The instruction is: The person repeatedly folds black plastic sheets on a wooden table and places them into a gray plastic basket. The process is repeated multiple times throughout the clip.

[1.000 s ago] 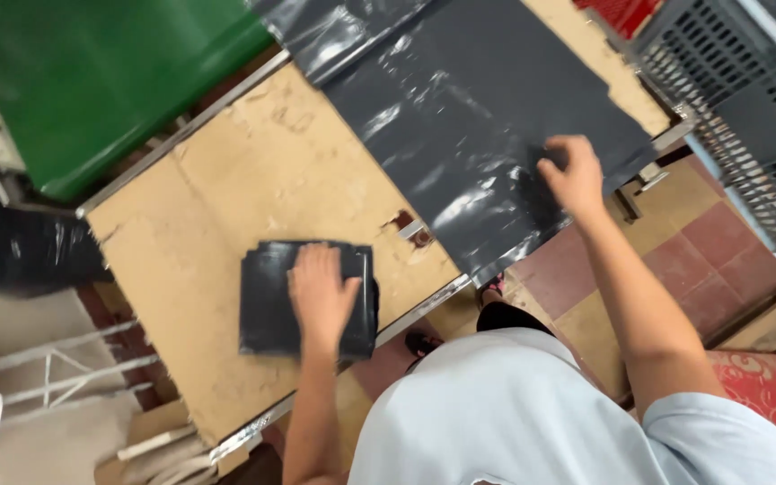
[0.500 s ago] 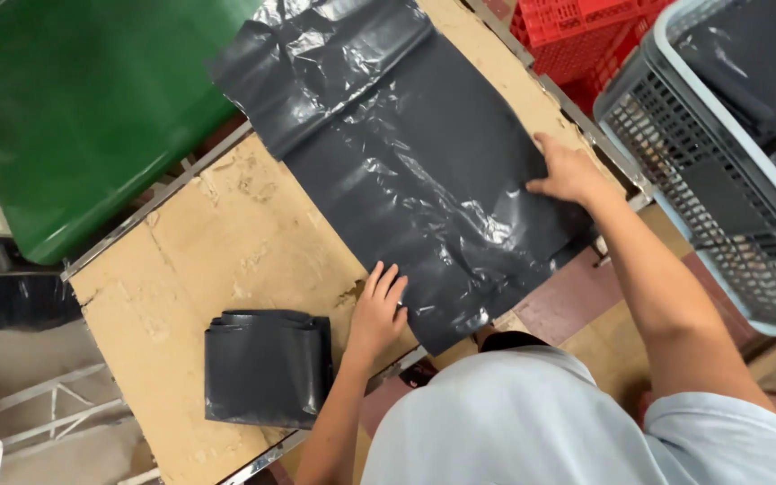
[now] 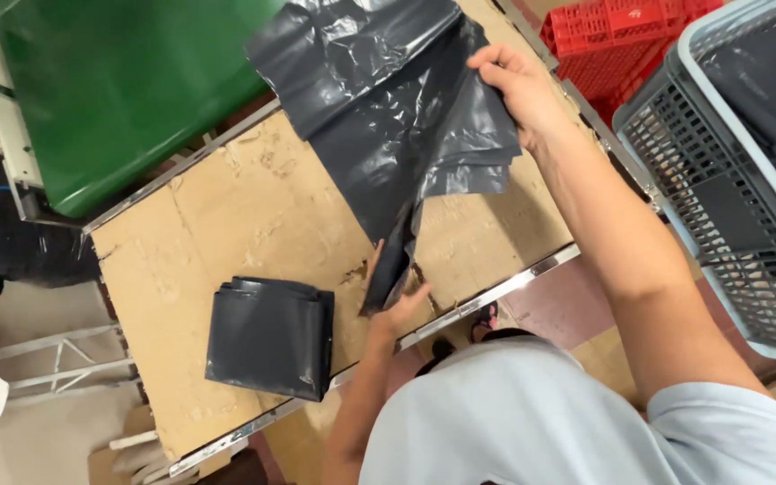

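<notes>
Above the cardboard table [image 3: 226, 216], the grey plastic bag [image 3: 388, 117], flat a moment ago, is now lifted: right hand [image 3: 518, 85] pinches its top edge, left hand [image 3: 397, 310] pinches the bottom corner. Folded bags [image 3: 271, 337] lie alongside.

Crumpled dark grey plastic bag [image 3: 388, 135], lifted, half-folded above the worktable.

Folded stack [image 3: 271, 337] left of bag [image 3: 388, 135]
</notes>
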